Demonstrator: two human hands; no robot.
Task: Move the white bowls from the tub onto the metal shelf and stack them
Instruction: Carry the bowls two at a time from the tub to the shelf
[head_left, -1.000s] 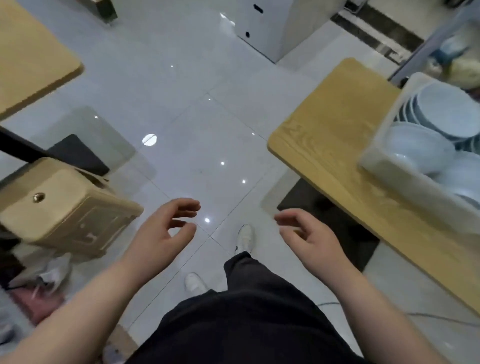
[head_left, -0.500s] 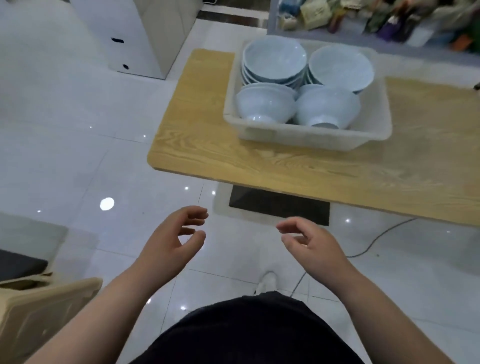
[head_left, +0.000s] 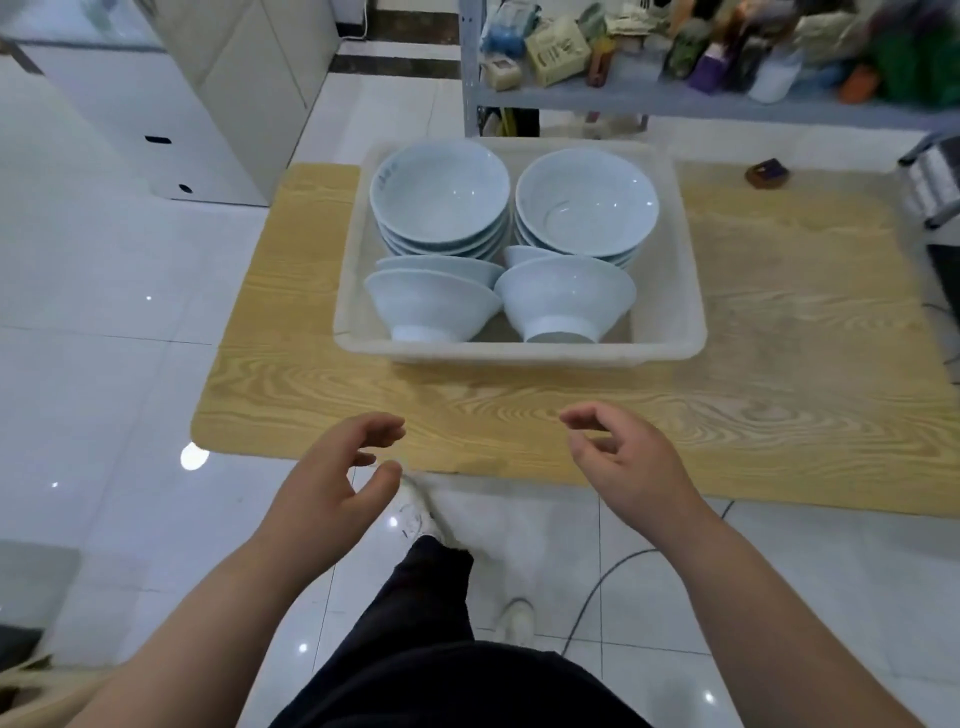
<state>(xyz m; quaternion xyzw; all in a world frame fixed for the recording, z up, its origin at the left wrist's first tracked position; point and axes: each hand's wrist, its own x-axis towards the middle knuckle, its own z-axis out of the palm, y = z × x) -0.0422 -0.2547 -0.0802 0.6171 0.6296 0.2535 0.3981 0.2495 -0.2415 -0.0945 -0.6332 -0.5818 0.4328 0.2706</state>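
A translucent white tub (head_left: 670, 291) sits on a low wooden table (head_left: 519, 410). Inside it are two upright stacks of white bowls, the left stack (head_left: 439, 195) and the right stack (head_left: 587, 205), with upturned bowls in front of them at the left (head_left: 428, 299) and the right (head_left: 563, 296). My left hand (head_left: 332, 483) and my right hand (head_left: 623, 462) hover at the table's near edge, short of the tub, fingers loosely curled, holding nothing. A grey metal shelf (head_left: 675, 104) stands behind the table.
The shelf level in view is crowded with packets and bottles (head_left: 701, 47). A white cabinet (head_left: 208, 93) stands at the back left. A small dark object (head_left: 768, 174) lies on the table's far right. A cable (head_left: 597, 587) runs over the tiled floor by my feet.
My view has swung from the floor round to the table and come closer, so the tub now sits straight ahead. Both hands have stayed held out, loosely curled and holding nothing.
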